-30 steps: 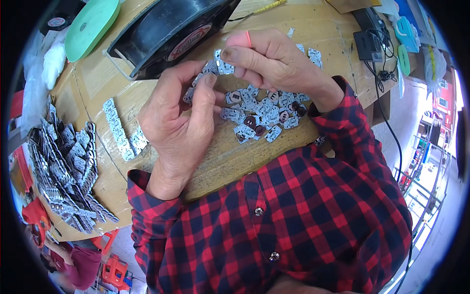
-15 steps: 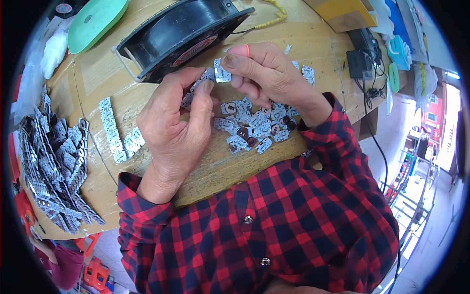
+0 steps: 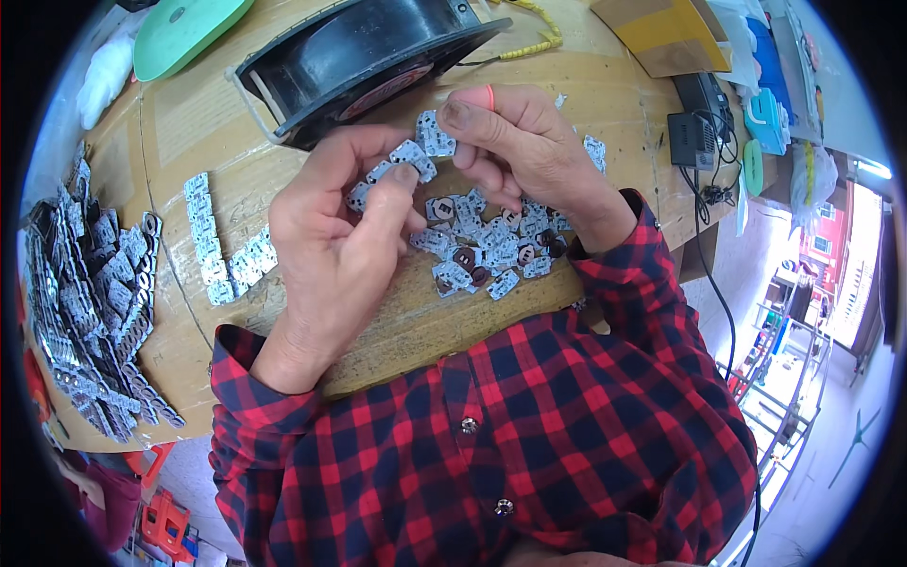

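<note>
My left hand (image 3: 335,236) pinches a short strip of linked grey plates (image 3: 412,159) between thumb and fingers. Each plate is small, flat and dotted with dark holes. Between its thumb and forefinger my right hand (image 3: 534,142) grips a single grey plate (image 3: 434,135), just above the strip's end; whether the two touch I cannot tell. An orange band circles a right finger. Below the hands lies a loose heap of grey plates (image 3: 491,241) with some dark round pieces among them. Left of my left hand rest a long strip (image 3: 203,227) and a shorter strip (image 3: 253,261).
Many linked strips (image 3: 99,302) are piled at the table's left edge. A black fan (image 3: 359,71) stands beyond my hands, near a green tray (image 3: 184,38). At the right are a yellow-brown carton (image 3: 675,42), a black adapter (image 3: 692,142) and cables. Another person's maroon sleeve (image 3: 111,501) shows lower left.
The strip in my left hand has turned, so more of its face shows. The plate in my right hand has tilted and sits slightly higher. The whole view has shifted a little.
</note>
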`<act>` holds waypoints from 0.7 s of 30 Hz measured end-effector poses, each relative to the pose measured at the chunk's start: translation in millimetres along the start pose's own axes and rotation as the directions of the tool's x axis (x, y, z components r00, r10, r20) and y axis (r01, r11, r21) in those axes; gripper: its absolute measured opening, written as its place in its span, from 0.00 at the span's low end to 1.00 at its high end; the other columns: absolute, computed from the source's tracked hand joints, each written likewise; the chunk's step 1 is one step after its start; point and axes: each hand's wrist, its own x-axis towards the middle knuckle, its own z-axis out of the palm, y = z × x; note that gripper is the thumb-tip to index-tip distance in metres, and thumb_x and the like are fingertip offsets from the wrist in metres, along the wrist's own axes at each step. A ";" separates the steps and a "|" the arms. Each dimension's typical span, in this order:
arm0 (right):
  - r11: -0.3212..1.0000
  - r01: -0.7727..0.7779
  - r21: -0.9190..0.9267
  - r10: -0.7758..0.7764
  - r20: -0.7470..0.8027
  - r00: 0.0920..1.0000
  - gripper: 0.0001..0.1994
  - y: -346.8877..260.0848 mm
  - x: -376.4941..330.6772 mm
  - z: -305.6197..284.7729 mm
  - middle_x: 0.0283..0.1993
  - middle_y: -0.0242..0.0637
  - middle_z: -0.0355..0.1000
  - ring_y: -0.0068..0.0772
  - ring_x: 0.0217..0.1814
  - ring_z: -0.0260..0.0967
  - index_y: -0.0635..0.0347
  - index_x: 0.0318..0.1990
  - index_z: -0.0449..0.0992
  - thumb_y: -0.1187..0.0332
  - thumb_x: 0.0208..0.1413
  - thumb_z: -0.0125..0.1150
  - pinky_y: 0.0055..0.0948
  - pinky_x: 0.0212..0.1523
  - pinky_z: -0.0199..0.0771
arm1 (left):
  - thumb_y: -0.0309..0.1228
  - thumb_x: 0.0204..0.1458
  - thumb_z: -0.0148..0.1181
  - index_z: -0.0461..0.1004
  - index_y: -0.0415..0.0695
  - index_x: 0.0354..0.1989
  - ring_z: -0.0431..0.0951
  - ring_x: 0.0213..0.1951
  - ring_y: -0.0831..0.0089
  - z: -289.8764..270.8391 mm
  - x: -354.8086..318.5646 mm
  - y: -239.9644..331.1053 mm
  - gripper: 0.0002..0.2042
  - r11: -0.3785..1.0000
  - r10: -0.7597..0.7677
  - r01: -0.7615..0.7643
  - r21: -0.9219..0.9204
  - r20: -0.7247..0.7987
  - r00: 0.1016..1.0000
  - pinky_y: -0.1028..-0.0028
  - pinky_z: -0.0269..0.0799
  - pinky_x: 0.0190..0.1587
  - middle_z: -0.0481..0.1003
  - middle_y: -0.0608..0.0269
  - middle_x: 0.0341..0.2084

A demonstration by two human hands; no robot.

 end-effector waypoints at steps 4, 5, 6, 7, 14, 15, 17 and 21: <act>1.000 0.015 -0.019 -0.015 0.002 1.000 0.19 -0.8 -1.2 1.9 0.14 0.28 0.63 0.14 0.09 0.55 0.62 0.25 0.72 0.57 0.62 0.53 0.16 0.09 0.54 | 0.27 0.52 0.59 0.75 0.35 0.35 0.73 0.18 0.84 -6.5 3.6 5.2 0.07 0.960 -0.254 0.267 -0.084 0.136 0.958 0.87 0.62 0.17 0.75 0.66 0.20; 1.000 0.014 -0.018 -0.014 0.005 1.000 0.19 -0.2 -1.3 2.7 0.14 0.28 0.63 0.14 0.09 0.55 0.62 0.25 0.72 0.57 0.62 0.53 0.16 0.09 0.54 | 0.27 0.52 0.59 0.75 0.35 0.35 0.73 0.18 0.84 -7.5 4.2 4.7 0.07 0.960 -0.256 0.268 -0.083 0.133 0.958 0.87 0.62 0.17 0.75 0.66 0.20; 0.999 0.007 -0.043 -0.005 0.026 1.000 0.19 0.6 -1.4 3.5 0.14 0.28 0.63 0.14 0.09 0.55 0.62 0.25 0.72 0.57 0.63 0.53 0.15 0.09 0.54 | 0.27 0.52 0.59 0.76 0.36 0.33 0.74 0.18 0.84 -8.4 4.9 4.0 0.06 0.951 -0.271 0.289 -0.110 0.153 0.950 0.87 0.62 0.16 0.75 0.66 0.19; 0.998 0.000 -0.070 0.003 0.046 0.999 0.19 1.2 -1.2 4.0 0.15 0.28 0.63 0.14 0.10 0.56 0.62 0.26 0.72 0.57 0.63 0.52 0.15 0.09 0.54 | 0.27 0.52 0.60 0.76 0.36 0.31 0.74 0.18 0.84 -9.0 5.5 3.4 0.06 0.941 -0.285 0.310 -0.136 0.174 0.943 0.87 0.62 0.16 0.75 0.66 0.18; 0.993 0.036 -0.113 -0.027 0.077 0.997 0.18 0.0 -3.1 5.9 0.16 0.28 0.63 0.14 0.12 0.57 0.62 0.29 0.73 0.57 0.64 0.50 0.15 0.12 0.55 | 0.27 0.52 0.59 0.76 0.37 0.30 0.75 0.18 0.84 -9.8 5.9 2.9 0.05 0.929 -0.298 0.322 -0.184 0.147 0.943 0.87 0.63 0.17 0.75 0.65 0.18; 0.994 0.023 -0.111 -0.014 0.086 0.996 0.18 -0.4 -3.4 5.0 0.16 0.28 0.63 0.14 0.12 0.57 0.62 0.30 0.73 0.57 0.64 0.49 0.15 0.12 0.55 | 0.27 0.52 0.59 0.76 0.37 0.30 0.75 0.18 0.84 -9.9 5.6 2.7 0.05 0.931 -0.289 0.313 -0.188 0.144 0.946 0.87 0.63 0.17 0.75 0.65 0.18; 0.994 0.011 -0.109 0.000 0.096 0.995 0.18 -1.6 -4.1 4.3 0.17 0.28 0.63 0.14 0.13 0.57 0.62 0.30 0.73 0.57 0.64 0.48 0.15 0.13 0.55 | 0.27 0.52 0.59 0.76 0.37 0.30 0.75 0.19 0.84 -9.6 4.7 2.8 0.05 0.933 -0.279 0.303 -0.192 0.141 0.950 0.87 0.63 0.17 0.75 0.66 0.18; 0.991 -0.004 -0.134 0.017 0.097 0.995 0.18 -2.3 -4.4 4.1 0.17 0.29 0.64 0.14 0.13 0.57 0.62 0.31 0.73 0.57 0.64 0.48 0.15 0.13 0.55 | 0.27 0.53 0.58 0.75 0.37 0.31 0.75 0.19 0.84 -9.0 4.1 1.8 0.05 0.938 -0.273 0.294 -0.185 0.132 0.953 0.88 0.63 0.17 0.75 0.66 0.19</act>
